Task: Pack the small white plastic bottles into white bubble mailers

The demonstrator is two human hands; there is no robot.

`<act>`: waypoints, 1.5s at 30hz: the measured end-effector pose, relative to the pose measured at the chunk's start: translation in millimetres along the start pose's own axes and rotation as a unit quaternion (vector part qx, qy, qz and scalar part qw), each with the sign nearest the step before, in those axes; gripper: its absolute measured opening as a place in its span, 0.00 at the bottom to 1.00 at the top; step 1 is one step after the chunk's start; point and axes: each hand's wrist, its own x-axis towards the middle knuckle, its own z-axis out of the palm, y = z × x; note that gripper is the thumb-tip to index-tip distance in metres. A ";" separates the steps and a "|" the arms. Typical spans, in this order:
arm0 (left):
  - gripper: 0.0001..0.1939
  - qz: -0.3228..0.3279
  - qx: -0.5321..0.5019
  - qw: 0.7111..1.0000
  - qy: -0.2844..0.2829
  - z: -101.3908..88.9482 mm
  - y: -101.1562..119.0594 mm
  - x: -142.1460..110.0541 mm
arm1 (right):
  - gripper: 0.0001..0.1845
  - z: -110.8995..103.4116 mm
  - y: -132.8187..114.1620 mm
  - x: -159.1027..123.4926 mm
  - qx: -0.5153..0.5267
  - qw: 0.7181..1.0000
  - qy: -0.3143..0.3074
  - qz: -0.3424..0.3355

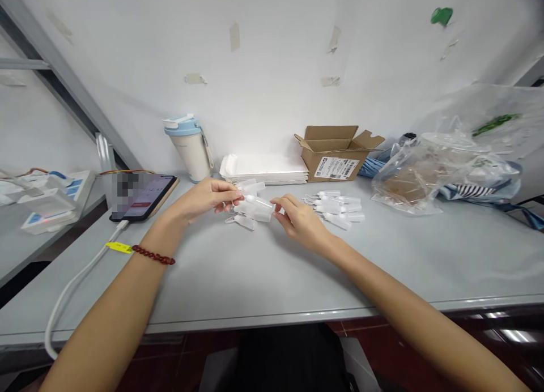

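My left hand (pixel 216 196) pinches the narrow capped end of a small translucent plastic squeeze bottle (pixel 258 207) just above the table. At its wide end, the thumb and fingers of my right hand (pixel 296 217) close on the bottle's edge. Several similar bottles (pixel 245 222) lie beneath and behind it, partly hidden by my left fingers and the held bottle. A second group of the same bottles (pixel 338 208) rests to the right of my right hand, their narrow ends pointing left.
An open cardboard box (pixel 334 154) and a stack of white flat packets (pixel 266 168) stand by the wall. To the left are a cup (pixel 190 148) and a charging phone (pixel 147 196). A clear plastic bag (pixel 408 182) lies at right on the grey table (pixel 255 290).
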 end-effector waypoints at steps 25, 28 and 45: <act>0.16 -0.100 0.051 0.989 -0.094 -17.2 -18.1 3.5 | 0.15 -12.3 3.7 2.8 -0.009 0.997 -0.069 -0.029; 0.17 -0.076 0.033 0.993 -0.083 -8.8 -8.9 0.7 | 0.10 -34.3 19.7 5.1 -0.005 0.998 -0.052 0.030; 0.10 0.189 0.371 0.903 0.105 96.7 -8.6 -7.8 | 0.05 -40.4 23.5 2.1 -0.038 0.976 -0.198 0.083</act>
